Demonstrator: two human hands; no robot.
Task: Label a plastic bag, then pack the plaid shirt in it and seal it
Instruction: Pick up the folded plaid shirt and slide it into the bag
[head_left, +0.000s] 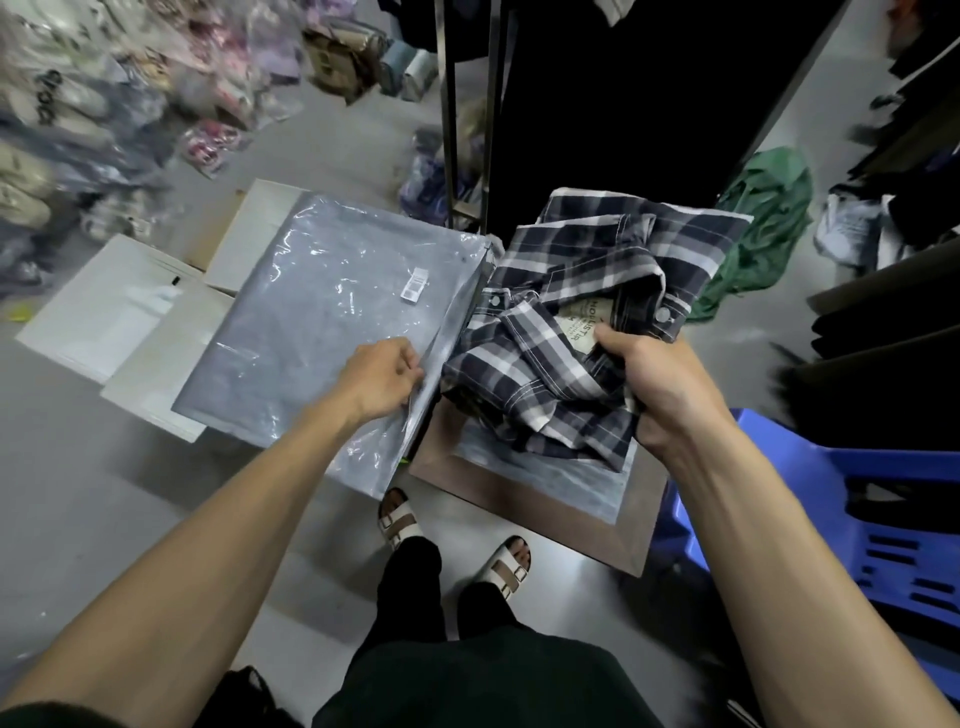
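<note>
A clear plastic bag (322, 322) is held out flat in the middle left, with a small white label (414, 286) stuck near its upper right. My left hand (382, 376) pinches the bag's open edge on its right side. The navy and white plaid shirt (587, 332) lies folded and bunched on a small brown table (524, 499), its neck tag showing. My right hand (657, 384) grips the shirt at its near right corner, right beside the bag's mouth.
White cardboard boxes (114, 312) sit on the floor under the bag. Bagged garments (104, 104) pile up at the far left. A metal rack post (447, 109) stands behind the table, a green garment (763, 218) to the right, and a blue plastic stool (841, 525) at the near right.
</note>
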